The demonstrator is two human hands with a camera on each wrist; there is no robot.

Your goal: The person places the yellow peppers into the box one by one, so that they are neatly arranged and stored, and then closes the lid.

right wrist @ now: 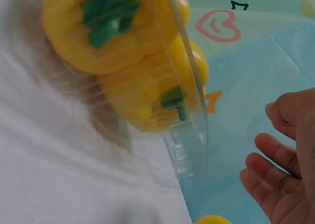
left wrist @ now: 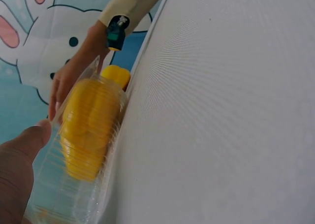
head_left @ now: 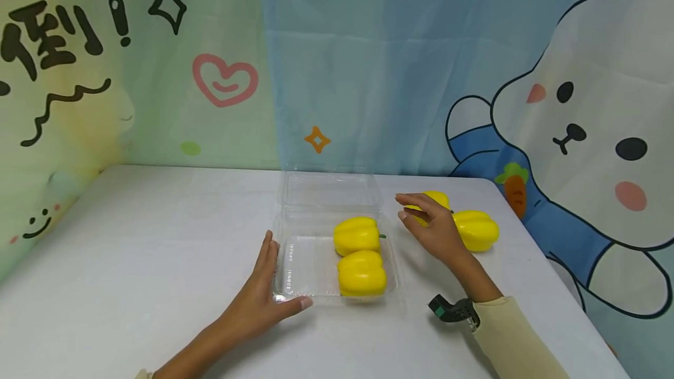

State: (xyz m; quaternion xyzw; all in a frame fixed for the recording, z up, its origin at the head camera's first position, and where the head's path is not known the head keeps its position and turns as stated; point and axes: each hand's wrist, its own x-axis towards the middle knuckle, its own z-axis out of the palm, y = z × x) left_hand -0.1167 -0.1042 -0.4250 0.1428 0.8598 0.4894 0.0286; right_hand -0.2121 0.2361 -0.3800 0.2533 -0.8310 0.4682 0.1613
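Observation:
A clear plastic clamshell box [head_left: 310,262] lies with its lid folded back on the white table. Two yellow bell peppers [head_left: 362,274] sit side by side in its right half, green stems toward the right. My left hand [head_left: 260,297] is at the near left corner of the box, fingers along its left side; the thumb [left wrist: 39,135] is at the rim in the left wrist view. To the right of the box, my right hand [head_left: 434,230] hovers with nothing in its fingers, partly covering a yellow pepper [head_left: 438,197]. Another yellow pepper [head_left: 476,231] lies beside that one.
The transparent lid [head_left: 332,190] reaches toward the back edge of the table [head_left: 131,250]. Behind the table hangs a printed cloth [head_left: 337,63] with a cartoon rabbit. A dark wrist camera [head_left: 453,310] sticks out from my right sleeve.

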